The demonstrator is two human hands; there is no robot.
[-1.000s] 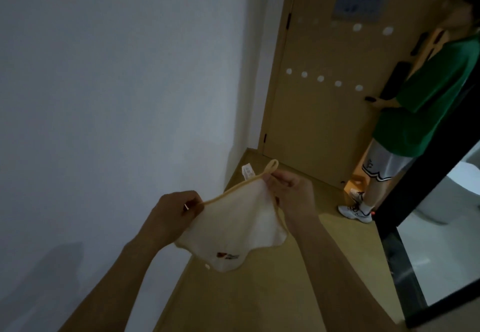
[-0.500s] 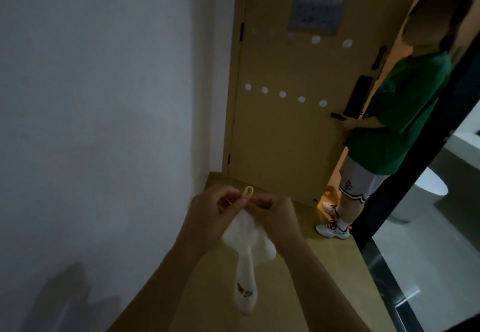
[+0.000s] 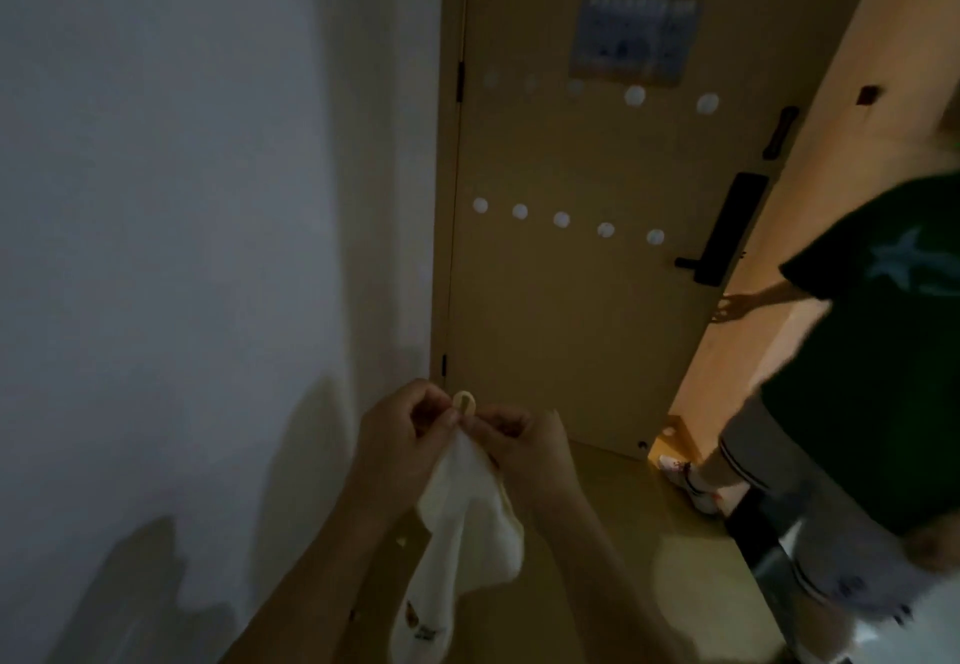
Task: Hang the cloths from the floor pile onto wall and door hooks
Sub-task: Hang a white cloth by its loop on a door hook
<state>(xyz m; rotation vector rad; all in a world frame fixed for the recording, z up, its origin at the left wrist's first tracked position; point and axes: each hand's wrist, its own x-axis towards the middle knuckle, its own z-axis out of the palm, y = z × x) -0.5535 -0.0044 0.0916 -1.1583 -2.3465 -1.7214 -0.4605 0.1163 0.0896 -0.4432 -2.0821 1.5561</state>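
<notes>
Left hand (image 3: 402, 442) and right hand (image 3: 522, 447) both pinched the top corner of a small white terry cloth (image 3: 462, 533) just under its pale yellow hanging loop (image 3: 464, 402), cloth dangling between the forearms. Tan wooden door (image 3: 571, 325) stood ahead, two rows of round white stick-on hooks (image 3: 561, 219) bare; white wall (image 3: 208, 195) close at left, second person in green shirt (image 3: 883, 377) at right, beside the door's latch edge

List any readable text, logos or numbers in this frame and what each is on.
None can be read.
Blue notice on the door: rows of print, too blurred to read.
White cloth, pinched by the left hand and right hand: small printed mark near the lower end, illegible.
Bystander's green shirt: pale graphic, no readable letters.
</notes>
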